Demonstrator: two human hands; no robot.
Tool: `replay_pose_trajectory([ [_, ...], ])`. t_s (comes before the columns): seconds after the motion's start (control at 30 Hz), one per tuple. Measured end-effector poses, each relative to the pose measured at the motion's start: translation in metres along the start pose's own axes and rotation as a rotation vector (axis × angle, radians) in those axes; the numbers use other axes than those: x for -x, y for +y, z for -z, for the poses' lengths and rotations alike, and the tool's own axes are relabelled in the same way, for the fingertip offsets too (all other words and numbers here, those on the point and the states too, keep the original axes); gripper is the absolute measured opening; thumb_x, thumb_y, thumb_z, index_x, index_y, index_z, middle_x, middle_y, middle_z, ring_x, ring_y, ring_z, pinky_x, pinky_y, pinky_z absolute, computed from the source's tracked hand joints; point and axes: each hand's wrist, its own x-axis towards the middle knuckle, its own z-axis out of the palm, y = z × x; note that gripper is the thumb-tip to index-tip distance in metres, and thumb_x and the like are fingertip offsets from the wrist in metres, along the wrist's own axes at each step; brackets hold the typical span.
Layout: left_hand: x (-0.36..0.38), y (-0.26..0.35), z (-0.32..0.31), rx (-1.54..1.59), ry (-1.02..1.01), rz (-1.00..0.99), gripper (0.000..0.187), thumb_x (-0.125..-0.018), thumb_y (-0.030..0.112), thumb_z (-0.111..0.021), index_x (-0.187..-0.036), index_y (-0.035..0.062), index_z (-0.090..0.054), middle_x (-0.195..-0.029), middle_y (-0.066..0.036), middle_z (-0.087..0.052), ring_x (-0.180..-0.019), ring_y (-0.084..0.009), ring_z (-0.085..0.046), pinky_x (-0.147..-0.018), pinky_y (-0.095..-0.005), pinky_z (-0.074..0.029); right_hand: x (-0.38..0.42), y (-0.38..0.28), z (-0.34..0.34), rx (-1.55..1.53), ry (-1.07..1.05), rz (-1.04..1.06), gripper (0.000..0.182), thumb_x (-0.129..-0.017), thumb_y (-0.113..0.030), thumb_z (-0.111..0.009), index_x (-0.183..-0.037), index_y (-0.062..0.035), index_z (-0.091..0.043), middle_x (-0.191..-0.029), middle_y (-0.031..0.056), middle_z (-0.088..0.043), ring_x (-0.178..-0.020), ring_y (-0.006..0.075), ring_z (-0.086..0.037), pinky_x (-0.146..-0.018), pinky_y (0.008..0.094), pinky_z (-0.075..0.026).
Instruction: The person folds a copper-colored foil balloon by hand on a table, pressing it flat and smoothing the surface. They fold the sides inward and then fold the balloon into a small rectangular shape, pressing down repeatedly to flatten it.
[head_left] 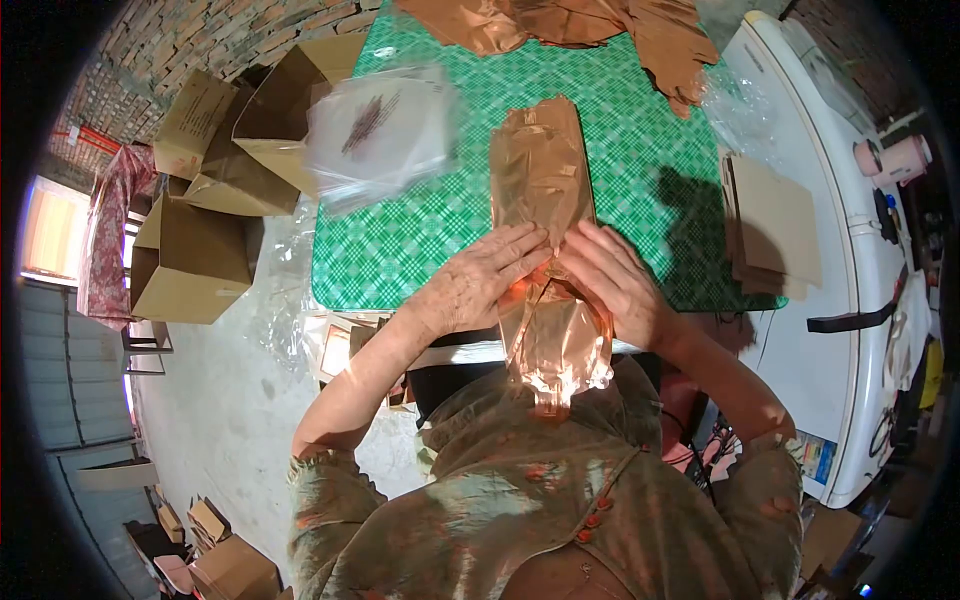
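A long copper-coloured foil bag point(545, 165) lies on the table, its crinkled near end reaching over the front edge towards my body. My left hand point(485, 280) grips its left side near the middle, with fingers and thumb meeting close to the crease. From the right, my right hand point(615, 285) holds the same part, fingers long and slanting across the foil. Both hands almost meet over the narrowed middle, hiding part of the crease. Sunlight glares off the lower section of the bag.
The table has a green checked cloth point(400, 275). Clear plastic sleeves point(385, 135) are stacked left, more copper foil point(560, 20) lies at the far edge, and cardboard sheets point(775, 220) rest right. Open cardboard boxes point(195, 265) stand left; a white refrigerator point(800, 370) lies along the right.
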Motion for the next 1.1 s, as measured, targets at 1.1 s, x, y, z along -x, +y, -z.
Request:
replay_pose_trajectory([
  [1.1, -0.007, 0.004, 0.002, -0.008, -0.134, -0.001, 0.066, -0.096, 0.021, -0.068, -0.16, 0.0155, -0.053, -0.169, -0.01, -0.045, -0.156, -0.0301, -0.042, -0.133, -0.0488, -0.03, 0.002, 0.027, 0.027, -0.124, -0.175, 0.021, 0.052, -0.089, -0.005, -0.068, -0.14, 0.0021, -0.063, -0.152, 0.0226, -0.058, -0.146, 0.038, -0.052, -0.121, 0.0506, -0.04],
])
